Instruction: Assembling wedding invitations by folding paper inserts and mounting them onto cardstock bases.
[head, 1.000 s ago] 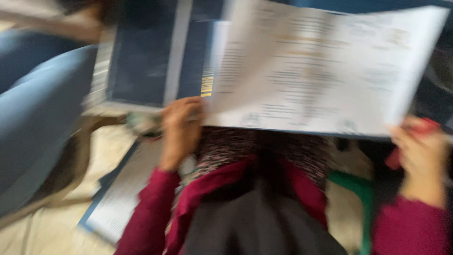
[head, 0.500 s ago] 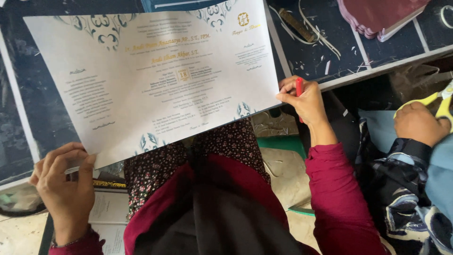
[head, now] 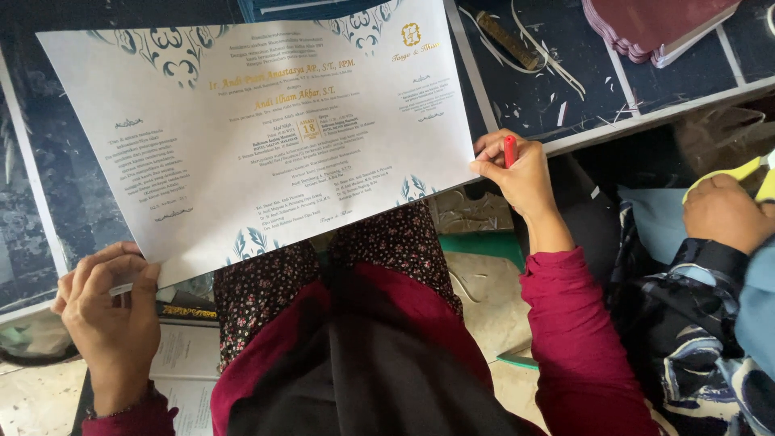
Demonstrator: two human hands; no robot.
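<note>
A large white printed sheet with blue floral corners and gold lettering lies tilted over a dark blue table. My left hand pinches its lower left corner, thumb on top. My right hand grips the lower right corner and also holds a small red tool between its fingers. Both sleeves are maroon. My lap in patterned cloth shows below the sheet.
A stack of maroon covers sits at the table's far right, with a dark bar and paper trimmings near it. Another person's hand holds a yellow-green tool at the right edge. More printed sheets lie on the floor.
The view swung and steadied; the sheet now lies flatter and more fully in sight. My hands keep their hold on its two lower corners.
</note>
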